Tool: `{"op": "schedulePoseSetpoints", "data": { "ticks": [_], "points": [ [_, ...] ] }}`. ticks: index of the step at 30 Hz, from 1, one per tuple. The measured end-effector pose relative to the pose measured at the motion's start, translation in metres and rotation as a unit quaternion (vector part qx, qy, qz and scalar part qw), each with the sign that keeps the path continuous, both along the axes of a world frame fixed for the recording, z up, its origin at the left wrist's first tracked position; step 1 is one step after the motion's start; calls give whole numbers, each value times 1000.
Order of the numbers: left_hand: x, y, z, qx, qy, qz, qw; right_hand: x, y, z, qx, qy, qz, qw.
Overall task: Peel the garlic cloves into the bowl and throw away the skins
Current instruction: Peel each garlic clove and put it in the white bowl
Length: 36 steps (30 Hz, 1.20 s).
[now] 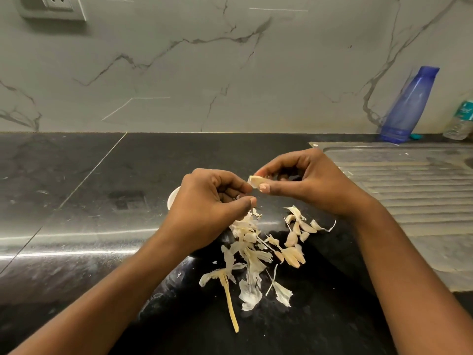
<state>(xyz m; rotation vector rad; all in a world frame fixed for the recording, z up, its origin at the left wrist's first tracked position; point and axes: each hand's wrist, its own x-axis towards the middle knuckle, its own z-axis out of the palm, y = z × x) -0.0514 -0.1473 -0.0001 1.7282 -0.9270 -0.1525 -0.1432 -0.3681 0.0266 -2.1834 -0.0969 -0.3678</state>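
Here, both hands meet above a black stone countertop [76,201]. The right hand [314,183] pinches a garlic clove [256,181] between its thumb and forefinger, the other fingers curled behind. The left hand [207,208] has its fingers curled too, with thumb and forefinger closing on the loose skin at the clove's near tip.

A white bowl [173,198] stands on the counter under the left hand. Only a part of its rim shows, so its contents cannot be told.

Below the hands lies a heap of papery garlic skins [245,242], spread toward the person. A dry garlic stalk [230,303] lies at the heap's near edge. Just to the right of the heap, several unpeeled cloves [294,254] lie together on the counter.

Further right, a ridged steel drainboard [409,188] is set into the counter. At its far edge a blue plastic bottle [407,106] stands against the marble backsplash [204,73], with a clear water bottle [460,121] beside it at the frame's edge. A wall socket [55,3] sits at the upper left.
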Motion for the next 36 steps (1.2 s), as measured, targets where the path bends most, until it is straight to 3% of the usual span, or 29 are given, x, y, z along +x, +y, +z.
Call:
{"op": "schedulePoseSetpoints", "data": {
  "ticks": [5,13,24,36],
  "points": [
    [3,-1,1,-51,39,10,998,2,2,-2,79,-36,2,996],
    [6,-1,0,-82,84,-12,993,8,10,-9,79,-1,21,997],
    [15,4,-3,-6,-27,-10,1000,12,19,-17,-26,-44,12,999],
    [17,7,2,-15,7,-28,999,13,20,-17,20,-49,12,999]
  ]
}}
